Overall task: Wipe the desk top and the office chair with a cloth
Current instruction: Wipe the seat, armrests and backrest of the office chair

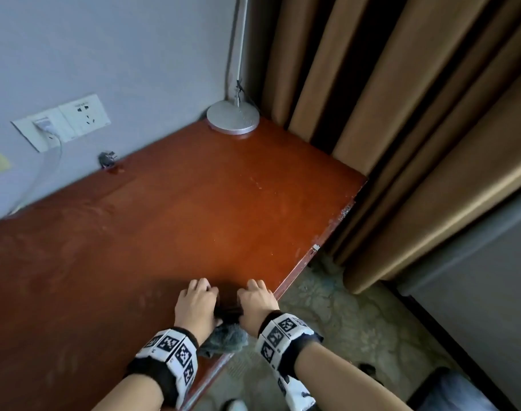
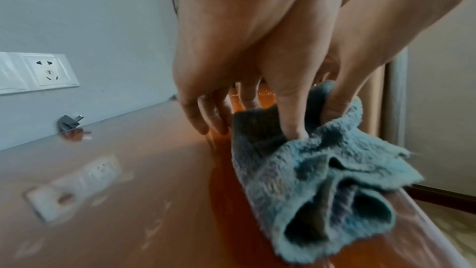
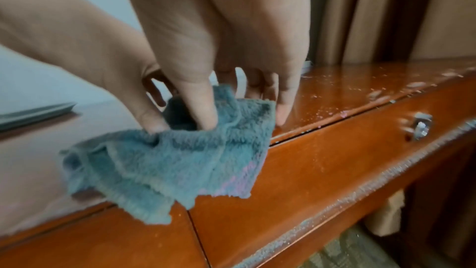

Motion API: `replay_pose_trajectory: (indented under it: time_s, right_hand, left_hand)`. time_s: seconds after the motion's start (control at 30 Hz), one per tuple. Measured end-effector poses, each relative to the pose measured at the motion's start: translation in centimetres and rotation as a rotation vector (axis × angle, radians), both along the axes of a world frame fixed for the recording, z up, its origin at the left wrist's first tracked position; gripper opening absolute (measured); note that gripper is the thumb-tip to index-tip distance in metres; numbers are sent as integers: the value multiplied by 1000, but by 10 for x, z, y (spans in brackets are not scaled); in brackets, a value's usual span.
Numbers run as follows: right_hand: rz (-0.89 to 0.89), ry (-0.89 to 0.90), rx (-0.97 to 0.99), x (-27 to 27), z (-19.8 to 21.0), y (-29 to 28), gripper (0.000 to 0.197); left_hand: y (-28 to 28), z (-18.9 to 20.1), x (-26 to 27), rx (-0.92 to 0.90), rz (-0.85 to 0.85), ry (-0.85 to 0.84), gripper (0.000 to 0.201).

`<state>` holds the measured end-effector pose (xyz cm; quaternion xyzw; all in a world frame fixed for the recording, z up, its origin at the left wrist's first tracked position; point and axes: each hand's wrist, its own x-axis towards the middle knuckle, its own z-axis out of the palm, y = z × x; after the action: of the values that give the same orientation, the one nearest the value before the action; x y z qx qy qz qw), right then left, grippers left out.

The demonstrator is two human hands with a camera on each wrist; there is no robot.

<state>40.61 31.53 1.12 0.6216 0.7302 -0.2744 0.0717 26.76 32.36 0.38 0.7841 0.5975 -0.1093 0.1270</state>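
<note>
A blue-grey fleecy cloth (image 1: 226,336) lies bunched on the front edge of the red-brown desk top (image 1: 194,218), with part of it hanging over the edge. My left hand (image 1: 203,295) and right hand (image 1: 253,295) sit side by side on it near the desk's right end. In the left wrist view my left hand (image 2: 252,126) digs its thumb into the cloth (image 2: 309,181), fingers curled ahead on the wood. In the right wrist view my right hand (image 3: 244,117) pinches a fold of the cloth (image 3: 180,160) between thumb and fingers. The office chair cannot be made out.
A silver lamp base (image 1: 232,117) stands in the desk's back right corner. Wall sockets (image 1: 84,114) with a white plug and cable, and a small grey adapter (image 1: 107,159), are at the back. Brown curtains (image 1: 401,114) hang right. A drawer front (image 3: 335,160) carries a metal knob (image 3: 421,126). White specks dot the edge.
</note>
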Motion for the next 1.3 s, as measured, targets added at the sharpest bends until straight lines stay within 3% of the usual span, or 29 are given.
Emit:
replay_pose_trajectory:
  time_s: [0.07,0.17,0.23,0.33,0.43,0.7,0.83,0.97,1.13,1.3]
  right_hand:
    - [-91,173,-74,12,2,-2,18]
    - [-271,424,-91,47,9,-11,18]
    - [-434,572,-65,79,11,-22,30]
    - [-668,787,-39,133,15,-45,27]
    - [-822,879,-76,189,15,-84,21]
    - [-1220,951,14,293,10,-260,31]
    - [-1422,909,41,324,-13,-351,26]
    - [-1623,921,22,327,-44,-422,25]
    - [-1786,924,11,310,-72,-489,15]
    - [-1914,953,118,282,-81,-527,23]
  left_hand:
    - [1,7,3,-92,51,-119,19]
    - [3,14,15,-225,196,-459,31]
    - [2,23,35,-284,181,-619,30]
    - [-6,37,83,-352,112,-727,39]
    - [-26,38,139,-340,21,-729,43]
    - [-145,23,291,-276,-308,-628,23]
    - [-220,-2,344,-425,-476,-665,37]
    - [-276,-30,360,-604,-617,-639,20]
    - [-323,-54,361,-713,-807,-491,49]
    - [-340,-70,359,-753,-995,-357,68]
